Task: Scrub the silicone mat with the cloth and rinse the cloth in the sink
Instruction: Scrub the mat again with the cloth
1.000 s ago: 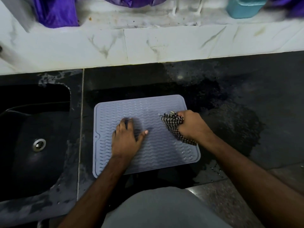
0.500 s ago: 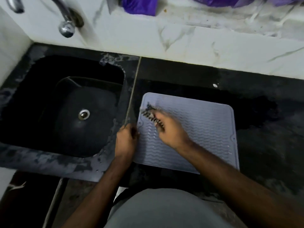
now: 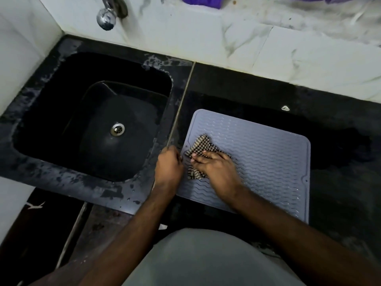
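Observation:
A pale lilac silicone mat [image 3: 268, 159] with wavy ribs lies on the black counter, just right of the sink. A checked black-and-white cloth [image 3: 201, 144] sits spread on the mat's left part. My right hand [image 3: 216, 169] presses on the cloth with its fingers laid straight over it. My left hand [image 3: 169, 167] is at the mat's left edge with curled fingers that grip that edge. The black sink [image 3: 61, 83] lies to the left, its steel drain [image 3: 117, 129] showing and its basin holding nothing. No water runs from the tap [image 3: 106, 17].
The black counter [image 3: 340, 141] is wet around the mat. A white marble-patterned wall [image 3: 226, 38] runs behind it, with purple fabric [image 3: 202, 1] on the ledge above. A small white scrap [image 3: 285, 108] lies behind the mat. My grey-clothed torso fills the bottom of the view.
My right hand carried the cloth from the mat's right side to its left edge and now presses it flat. My left hand left the mat's middle and took its left edge. The view swung left.

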`<state>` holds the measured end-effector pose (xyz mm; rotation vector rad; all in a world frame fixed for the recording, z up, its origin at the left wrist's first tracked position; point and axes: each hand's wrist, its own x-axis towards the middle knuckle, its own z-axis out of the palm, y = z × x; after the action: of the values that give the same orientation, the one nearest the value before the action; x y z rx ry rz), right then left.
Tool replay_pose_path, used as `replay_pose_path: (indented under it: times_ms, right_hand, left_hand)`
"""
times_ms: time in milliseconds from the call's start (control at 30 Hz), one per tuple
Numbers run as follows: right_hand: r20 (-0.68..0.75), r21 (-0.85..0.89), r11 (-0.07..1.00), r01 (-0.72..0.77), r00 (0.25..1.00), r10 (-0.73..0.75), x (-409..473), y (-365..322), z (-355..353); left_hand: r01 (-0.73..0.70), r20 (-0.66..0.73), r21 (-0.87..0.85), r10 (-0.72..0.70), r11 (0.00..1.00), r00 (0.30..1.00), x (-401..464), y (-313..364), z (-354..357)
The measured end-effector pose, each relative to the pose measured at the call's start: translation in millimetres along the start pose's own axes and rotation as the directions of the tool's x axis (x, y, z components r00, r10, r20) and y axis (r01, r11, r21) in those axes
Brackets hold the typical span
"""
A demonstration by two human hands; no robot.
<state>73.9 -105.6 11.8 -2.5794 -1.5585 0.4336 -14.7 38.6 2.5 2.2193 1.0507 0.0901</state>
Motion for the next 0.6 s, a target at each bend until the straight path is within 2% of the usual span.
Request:
replay_pose_path:
  times_ms: [133,267,400,467,533,600]
  right_hand:
    - [0.021,0.003,0.999,-0.033,0.999,0.033,-19,35,-7]
    - [0.062,0.015,0.996,-0.085,0.995,0.084,-44,65,-10]
    - [0.046,0.078,0.989,-0.127,0.991,0.124,-54,68,-7]
    - [0.049,0.165,0.975,-0.152,0.988,0.145,-50,68,-9]
    - [0.038,0.244,0.952,-0.187,0.982,0.183,-50,70,-8]
    - [0.021,0.270,0.941,-0.202,0.979,0.204,-52,74,-5]
  left_hand:
    - [-0.033,0.033,0.163,0.028,0.986,0.999,-4,6,0]
    - [-0.026,0.000,0.252,0.027,0.967,1.000,-5,9,6]
    - [-0.102,0.014,0.368,0.104,0.924,0.995,-14,13,15]
    - [-0.262,0.037,0.282,0.262,0.923,0.964,-15,16,24]
    - [-0.475,0.125,0.141,0.461,0.868,0.879,-18,26,40]
    - [-0.508,0.212,0.016,0.493,0.861,0.844,-27,36,56]
